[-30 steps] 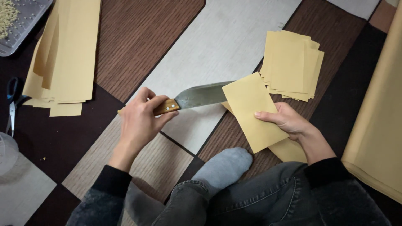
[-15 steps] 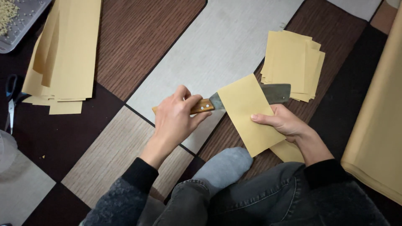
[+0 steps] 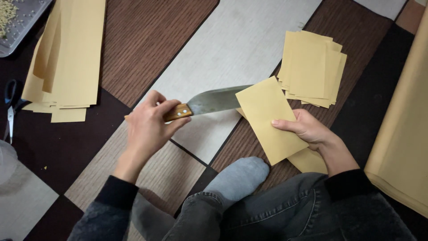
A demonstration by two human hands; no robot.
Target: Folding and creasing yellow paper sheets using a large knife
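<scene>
Biggest thing first: a broad roll or sheet of tan paper [image 3: 403,134] runs down the right edge, lying on the patchwork floor [image 3: 240,40] of wood-grain and grey panels. Far left sits a stack of long tan paper strips [image 3: 67,62], with a metal tray [image 3: 22,22] at the far-left corner and blue-handled scissors [image 3: 11,105] beside the strips. Right of centre, farther off, lies a loose pile of cut tan rectangles [image 3: 314,67].

Now the action: the left hand [image 3: 149,127] is closed tight round the wooden handle of a large knife [image 3: 214,100], blade pointing right, its tip hidden inside the folded tan sheet [image 3: 269,118]. The right hand [image 3: 307,129] pinches that sheet near its nearer right edge, thumb on top, lifting it slightly off the floor.

That paper looks light, thin and floppy, likely to buckle or tear crooked unless held taut close to the fold. The knife looks heavy and stiff; the handle is the only safe hold.
</scene>
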